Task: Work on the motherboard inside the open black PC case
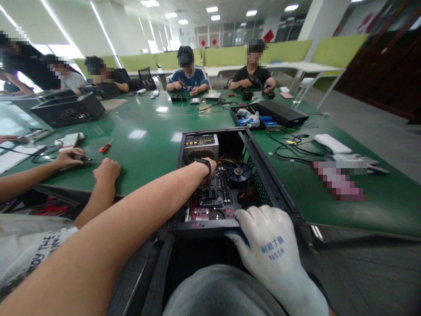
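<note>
An open black computer case (268, 175) lies in front of me at the table's edge. Inside it are a motherboard (207, 193), a round cooling fan (239, 173) and a silver-grey power supply (200, 149). My left hand (210, 166), bare with a black band at the wrist, reaches down into the case beside the power supply. Its fingers are hidden, so what they touch does not show. My right hand (266, 237), in a white work glove, grips the case's near rim, thumb outside and fingers over the edge.
On the green table (144, 153), a co-worker's hands (107, 171) are close on my left, near an orange screwdriver (105, 147). Black cables (289, 147) and gloves (357, 162) lie right of the case. Beyond it sits a dark box (279, 113). Other people work across the table.
</note>
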Tool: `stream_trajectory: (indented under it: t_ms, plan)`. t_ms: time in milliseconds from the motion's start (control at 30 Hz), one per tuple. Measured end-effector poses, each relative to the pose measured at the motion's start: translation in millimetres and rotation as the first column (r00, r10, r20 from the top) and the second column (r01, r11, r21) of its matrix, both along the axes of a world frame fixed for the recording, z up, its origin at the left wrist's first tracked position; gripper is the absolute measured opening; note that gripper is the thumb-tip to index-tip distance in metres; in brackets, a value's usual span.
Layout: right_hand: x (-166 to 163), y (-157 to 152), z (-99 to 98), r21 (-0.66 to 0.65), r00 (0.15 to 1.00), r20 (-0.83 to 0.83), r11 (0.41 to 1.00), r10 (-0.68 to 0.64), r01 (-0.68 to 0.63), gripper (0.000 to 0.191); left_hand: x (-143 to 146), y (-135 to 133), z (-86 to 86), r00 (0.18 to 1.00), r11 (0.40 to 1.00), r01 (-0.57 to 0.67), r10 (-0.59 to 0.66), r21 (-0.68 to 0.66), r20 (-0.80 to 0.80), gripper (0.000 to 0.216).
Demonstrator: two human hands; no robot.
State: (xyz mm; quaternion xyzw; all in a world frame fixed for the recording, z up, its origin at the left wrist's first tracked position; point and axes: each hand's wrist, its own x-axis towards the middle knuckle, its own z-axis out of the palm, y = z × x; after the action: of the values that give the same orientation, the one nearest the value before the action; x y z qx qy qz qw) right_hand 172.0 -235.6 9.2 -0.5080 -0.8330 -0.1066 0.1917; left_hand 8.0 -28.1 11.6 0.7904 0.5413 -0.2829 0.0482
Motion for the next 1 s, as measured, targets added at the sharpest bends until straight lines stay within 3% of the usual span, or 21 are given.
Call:
stream_trajectory:
  t_ms: [367,533,767,1000]
  plan:
    - [-0.3,0.2,1.0,-0.007,1.000,-0.009,1.000,0.000,-0.001,0.025,-0.8,6.1,-8.4,1.000,1.000,0.008,-0.008,0.004,-0.023,0.067]
    - [-0.5,-0.4,1.6,-0.007,1.000,-0.011,1.000,0.005,-0.005,0.025,1.7,0.4,-2.3,1.000,1.000,0.010,-0.010,-0.004,-0.027,0.067]
    - [0.1,-0.7,1.4,-0.017,1.000,0.002,1.000,0.003,-0.002,0.026,5.1,-9.1,7.7,1.000,1.000,0.003,-0.003,-0.004,0.015,0.053]
    - [1.2,-0.7,1.6,-0.027,1.000,-0.008,1.000,0.007,-0.007,0.023,2.7,-10.3,5.5,0.998,1.000,0.024,-0.024,0.009,0.051,0.037]
